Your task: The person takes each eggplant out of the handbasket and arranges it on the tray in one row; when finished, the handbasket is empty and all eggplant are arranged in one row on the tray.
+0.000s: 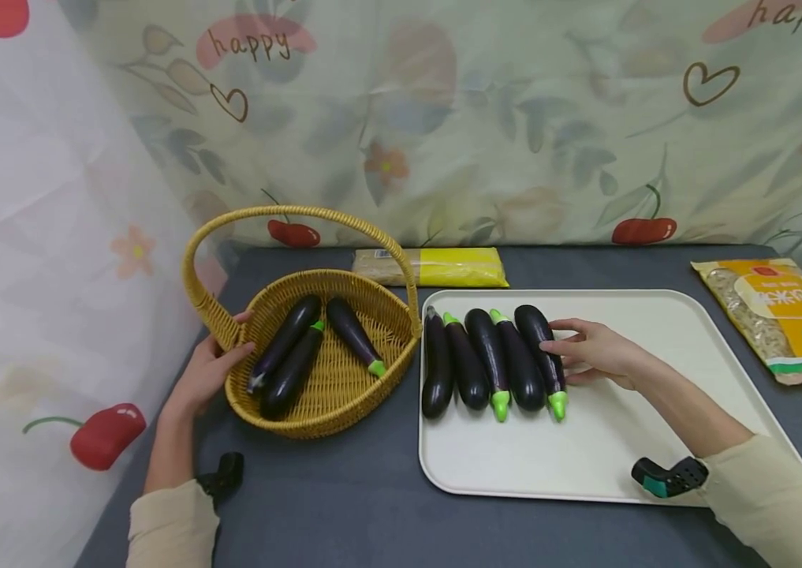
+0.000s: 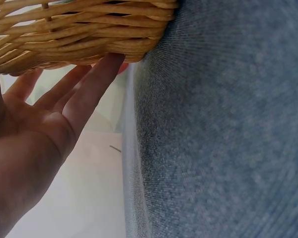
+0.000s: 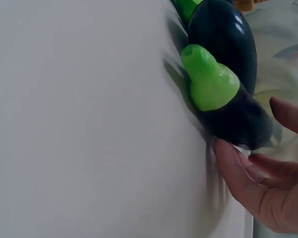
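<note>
A wicker basket (image 1: pixel 330 418) with a tall arched handle holds three eggplants (image 1: pixel 352 335). At its left side my left hand (image 1: pixel 205 375) holds the wall near the handle's base, thumb over the rim. Nearly straight fingers (image 2: pixel 87 91) lie against the outside of the weave in the left wrist view. Several eggplants lie side by side on a white tray (image 1: pixel 628 442). My right hand (image 1: pixel 602 353) is at the rightmost eggplant (image 1: pixel 550 371), its fingers spread loosely beside it. In the right wrist view the thumb stands a little apart from that eggplant's dark body (image 3: pixel 238 121).
A yellow-and-clear packet (image 1: pixel 460 267) lies behind the basket and tray. On the right, an orange bag (image 1: pixel 784 315) lies beside the tray. The dark grey tabletop (image 1: pixel 344 497) meets a patterned cloth (image 1: pixel 443 158) at the back and left.
</note>
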Demonstrator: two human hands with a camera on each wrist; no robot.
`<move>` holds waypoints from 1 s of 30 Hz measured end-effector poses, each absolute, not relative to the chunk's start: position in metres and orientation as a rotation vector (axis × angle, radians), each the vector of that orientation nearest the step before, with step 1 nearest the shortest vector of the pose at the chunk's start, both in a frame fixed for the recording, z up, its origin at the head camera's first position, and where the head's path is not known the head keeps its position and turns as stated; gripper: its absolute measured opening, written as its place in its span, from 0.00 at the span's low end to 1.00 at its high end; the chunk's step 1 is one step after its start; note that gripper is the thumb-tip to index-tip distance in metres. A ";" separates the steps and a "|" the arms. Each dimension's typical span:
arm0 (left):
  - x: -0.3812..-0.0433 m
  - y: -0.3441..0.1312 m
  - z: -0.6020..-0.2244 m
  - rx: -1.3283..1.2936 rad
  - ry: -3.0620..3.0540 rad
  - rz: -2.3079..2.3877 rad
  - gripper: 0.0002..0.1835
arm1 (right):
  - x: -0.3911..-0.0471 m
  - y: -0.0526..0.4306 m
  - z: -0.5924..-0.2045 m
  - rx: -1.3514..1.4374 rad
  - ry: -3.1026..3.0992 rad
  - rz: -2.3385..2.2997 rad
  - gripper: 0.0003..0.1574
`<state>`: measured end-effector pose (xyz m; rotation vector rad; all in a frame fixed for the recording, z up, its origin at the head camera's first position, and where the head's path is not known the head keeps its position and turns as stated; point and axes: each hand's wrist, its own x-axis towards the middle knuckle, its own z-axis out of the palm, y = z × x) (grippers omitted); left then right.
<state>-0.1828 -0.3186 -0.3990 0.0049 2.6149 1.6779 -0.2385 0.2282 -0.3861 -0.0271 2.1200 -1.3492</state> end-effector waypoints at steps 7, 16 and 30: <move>-0.181 -0.318 -0.396 0.011 2.617 1.675 0.31 | -0.238 0.225 -0.384 -0.040 2.173 -1.322 0.48; -0.182 -0.319 -0.397 0.009 2.611 1.680 0.32 | -0.239 0.229 -0.382 -0.014 2.173 -1.336 0.45; -0.181 -0.317 -0.395 0.014 2.600 1.697 0.32 | -0.244 0.239 -0.333 -0.119 2.194 -1.433 0.39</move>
